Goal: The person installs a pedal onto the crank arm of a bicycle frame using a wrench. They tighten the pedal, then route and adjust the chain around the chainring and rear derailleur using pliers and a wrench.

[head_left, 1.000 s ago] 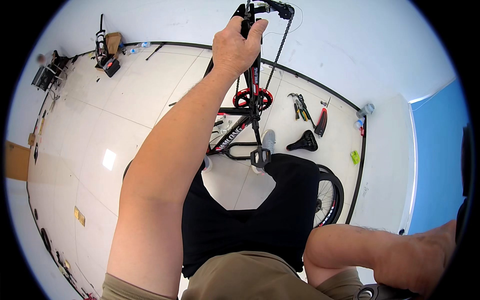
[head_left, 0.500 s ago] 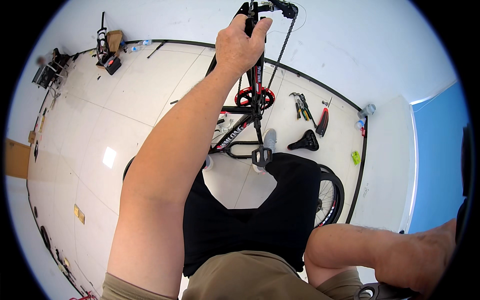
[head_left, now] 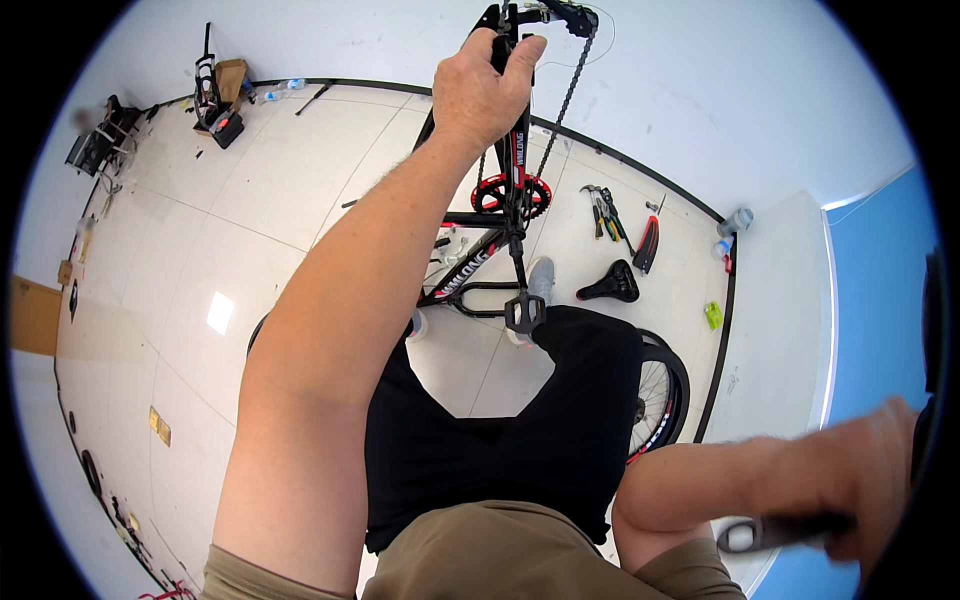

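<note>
A black bicycle frame with red trim (head_left: 470,272) stands tipped up in front of me. My left hand (head_left: 485,92) is closed round its raised top part, with the thumb pointing up. Beside that hand the chain (head_left: 567,95) hangs from the derailleur (head_left: 578,20) down to a red and black chainring (head_left: 511,196). A black pedal (head_left: 525,312) sits close to my knee. Out at the lower right, my right hand (head_left: 850,480) is blurred by motion and grips a dark tool with a ring-shaped end (head_left: 755,535). The rest of that tool is hidden by the hand.
On the tiled floor to the right lie a black saddle (head_left: 610,283), a hammer and pliers (head_left: 606,212), and a red and black part (head_left: 648,245). A wheel (head_left: 657,395) lies by my right leg. Far left stand a box (head_left: 232,82) and a black chair (head_left: 95,145).
My right hand has swung upward with the tool, whose ring end now shows higher and more fully. The left hand and bicycle frame have hardly moved.
</note>
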`<action>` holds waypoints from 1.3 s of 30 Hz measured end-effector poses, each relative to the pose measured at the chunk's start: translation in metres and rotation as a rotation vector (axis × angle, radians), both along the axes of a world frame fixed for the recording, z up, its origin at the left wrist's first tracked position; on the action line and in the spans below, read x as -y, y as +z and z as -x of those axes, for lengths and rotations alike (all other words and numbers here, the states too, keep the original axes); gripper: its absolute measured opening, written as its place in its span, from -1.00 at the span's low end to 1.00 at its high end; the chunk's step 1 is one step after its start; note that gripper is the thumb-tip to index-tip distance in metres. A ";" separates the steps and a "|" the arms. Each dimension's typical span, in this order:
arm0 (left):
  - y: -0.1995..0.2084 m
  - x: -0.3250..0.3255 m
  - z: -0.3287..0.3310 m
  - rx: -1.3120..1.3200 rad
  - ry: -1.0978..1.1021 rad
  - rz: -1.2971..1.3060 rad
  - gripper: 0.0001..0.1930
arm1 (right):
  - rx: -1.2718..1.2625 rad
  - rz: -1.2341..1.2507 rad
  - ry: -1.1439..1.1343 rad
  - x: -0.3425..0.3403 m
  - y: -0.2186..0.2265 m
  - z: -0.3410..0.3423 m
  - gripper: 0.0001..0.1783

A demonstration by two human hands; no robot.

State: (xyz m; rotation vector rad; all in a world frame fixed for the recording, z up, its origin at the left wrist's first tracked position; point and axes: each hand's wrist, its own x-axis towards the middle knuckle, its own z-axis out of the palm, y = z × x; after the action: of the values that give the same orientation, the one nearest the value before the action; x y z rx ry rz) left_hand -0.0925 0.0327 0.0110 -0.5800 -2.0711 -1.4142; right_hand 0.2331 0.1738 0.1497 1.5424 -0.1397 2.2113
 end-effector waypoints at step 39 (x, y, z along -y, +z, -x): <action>0.014 0.007 -0.029 0.018 -0.009 -0.197 -0.67 | 2.081 -0.281 -0.017 -0.014 -0.363 0.221 -0.82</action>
State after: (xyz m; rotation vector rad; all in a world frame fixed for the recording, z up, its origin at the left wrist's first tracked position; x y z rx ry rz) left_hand -0.0632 0.0260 0.0249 -0.4977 -1.9158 -1.6114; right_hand 0.0119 0.1879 -0.2136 -1.2029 -0.9706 2.7201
